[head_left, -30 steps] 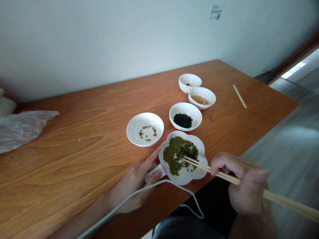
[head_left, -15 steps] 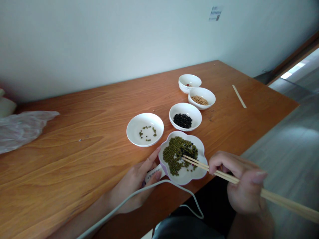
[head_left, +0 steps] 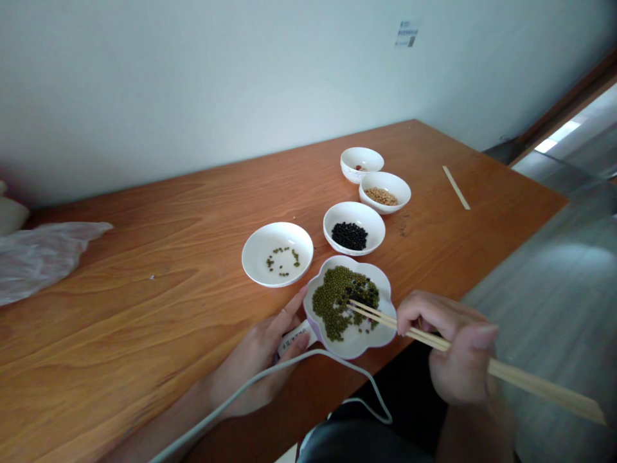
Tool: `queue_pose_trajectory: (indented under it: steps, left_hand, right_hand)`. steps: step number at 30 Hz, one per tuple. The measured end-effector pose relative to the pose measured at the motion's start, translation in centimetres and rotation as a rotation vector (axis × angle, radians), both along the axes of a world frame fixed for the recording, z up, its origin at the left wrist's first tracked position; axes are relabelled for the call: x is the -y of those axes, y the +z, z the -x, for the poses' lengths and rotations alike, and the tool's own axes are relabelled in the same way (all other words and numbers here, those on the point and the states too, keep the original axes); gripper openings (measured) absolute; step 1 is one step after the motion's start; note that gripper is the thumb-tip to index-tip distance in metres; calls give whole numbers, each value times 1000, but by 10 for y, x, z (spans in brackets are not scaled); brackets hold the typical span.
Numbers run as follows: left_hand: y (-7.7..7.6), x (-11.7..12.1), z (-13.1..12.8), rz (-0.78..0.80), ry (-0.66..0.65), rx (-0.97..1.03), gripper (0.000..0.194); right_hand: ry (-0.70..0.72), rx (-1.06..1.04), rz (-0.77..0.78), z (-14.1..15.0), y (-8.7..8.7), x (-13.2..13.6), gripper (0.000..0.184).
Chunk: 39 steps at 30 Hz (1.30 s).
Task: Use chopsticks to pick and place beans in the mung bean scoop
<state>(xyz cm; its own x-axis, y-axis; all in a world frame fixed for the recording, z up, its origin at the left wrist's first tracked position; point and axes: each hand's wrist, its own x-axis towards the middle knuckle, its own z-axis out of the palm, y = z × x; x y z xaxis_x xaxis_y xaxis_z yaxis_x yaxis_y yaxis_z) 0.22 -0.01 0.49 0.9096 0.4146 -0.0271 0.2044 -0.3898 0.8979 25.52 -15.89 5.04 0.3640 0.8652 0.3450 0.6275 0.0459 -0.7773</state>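
Note:
My left hand (head_left: 263, 357) is closed around the handle of a flower-shaped dish (head_left: 384, 334), white inside with a purple rim. Green mung beans (head_left: 332, 299) cover much of the dish, with black beans mixed in on the far right side. Between the fingers of my right hand (head_left: 448, 341) is a pair of wooden chopsticks (head_left: 540, 384). Their tips rest among the beans, slightly apart; whether a bean is pinched there I cannot tell. Just beyond the dish stand a white bowl (head_left: 255, 265) with a few mung beans and another bowl (head_left: 376, 241) holding black beans.
Farther back are a bowl of tan beans (head_left: 382, 196) and a bowl (head_left: 349, 172) with a few reddish pieces. A flat wooden stick (head_left: 456, 187) lies at the right. Crumpled clear plastic (head_left: 53, 254) sits at the left. A white cable (head_left: 250, 384) crosses in front of my left forearm.
The view has shifted slightly, moving the bowls a little left in the picture. My right hand and the chopsticks have moved slightly left, tips still in the dish. My left hand keeps its hold.

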Motion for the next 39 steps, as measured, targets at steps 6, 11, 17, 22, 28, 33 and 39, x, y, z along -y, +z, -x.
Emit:
queue_pose_trajectory:
  steps: [6, 11, 17, 22, 28, 33, 39]
  left_hand:
    - [-1, 0, 0, 20, 11, -13, 71]
    - [-2, 1, 1, 37, 6, -9, 73]
    - [-2, 0, 1, 26, 9, -6, 72]
    - [-3, 0, 0, 31, 9, -12, 72]
    - [-2, 0, 0, 20, 11, -5, 72]
    - [-1, 0, -1, 14, 9, 9, 72]
    - [-3, 0, 0, 20, 13, -5, 73]
  right_hand:
    - [1, -15, -11, 1, -1, 1, 86]
    - [1, -55, 15, 0, -1, 6, 88]
    - [15, -66, 29, 1, 0, 4, 89]
    - [32, -27, -4, 1, 0, 0, 89]
    - [2, -5, -21, 2, 0, 0, 87]
    - [-7, -7, -36, 2, 0, 0, 87]
    - [-17, 5, -43, 1, -2, 3, 86]
